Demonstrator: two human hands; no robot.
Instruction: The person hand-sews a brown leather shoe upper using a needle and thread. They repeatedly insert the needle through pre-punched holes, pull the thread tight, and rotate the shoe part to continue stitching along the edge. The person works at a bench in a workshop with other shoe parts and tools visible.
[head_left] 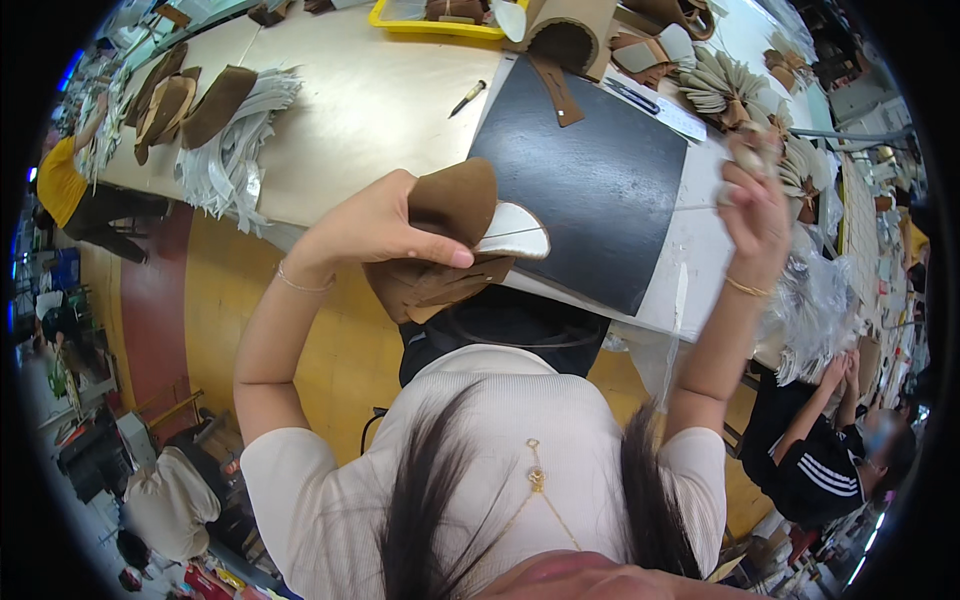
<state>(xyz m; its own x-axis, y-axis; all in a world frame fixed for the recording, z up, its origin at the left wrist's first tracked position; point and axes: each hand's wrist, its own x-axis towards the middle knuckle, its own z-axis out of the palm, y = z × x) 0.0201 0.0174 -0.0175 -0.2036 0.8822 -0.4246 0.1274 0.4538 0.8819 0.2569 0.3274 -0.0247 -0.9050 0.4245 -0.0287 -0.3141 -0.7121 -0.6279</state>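
My left hand (405,225) is closed round several curved brown leather pieces (455,200), the thumb pressing on top. They look like shoe-upper parts. A white lining piece (515,232) sticks out of the bunch on its right side. From there a thin thread (697,207) runs taut to the right, over the black mat (585,170). It reaches my right hand (755,200), raised above the right part of the table. That hand's fingers are curled and blurred by motion; its fingertips are hard to make out.
Leather pieces with white strips (225,140) lie at the table's left. A pen (467,98), a brown leather strap (558,92), a cutter (632,97) and a yellow tray (435,28) lie farther back. Bundled pieces (725,90) and clear plastic (810,300) line the right. Other people (815,455) sit nearby.
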